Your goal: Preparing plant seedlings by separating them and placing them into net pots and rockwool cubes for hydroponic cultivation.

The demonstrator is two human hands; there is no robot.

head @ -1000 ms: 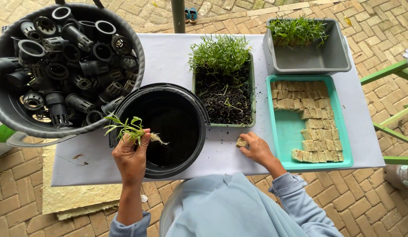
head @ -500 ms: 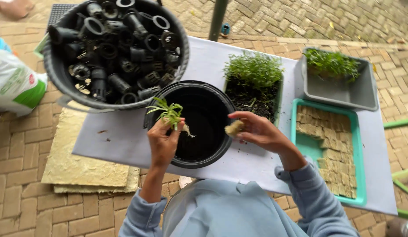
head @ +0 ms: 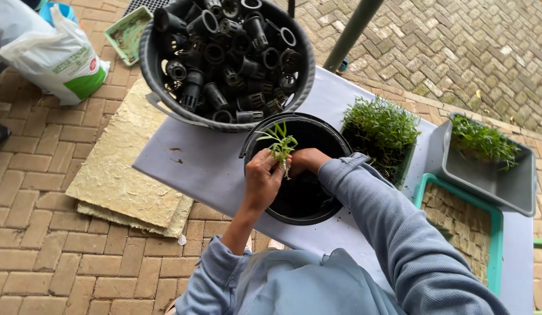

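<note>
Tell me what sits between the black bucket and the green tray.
The head view shows a seedling tray of green sprouts between the black bucket and the green tray.

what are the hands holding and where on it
Both hands, left hand and right hand, pinch a small green seedling at its base, leaves sticking up, over the black bucket.

A green seedling [head: 278, 143] shows against a black bucket [head: 341, 135] on the pale lavender tabletop [head: 206, 166], beside a teal tray [head: 497, 233] and grey tub [head: 151, 70] of black pots [head: 230, 52].
</note>
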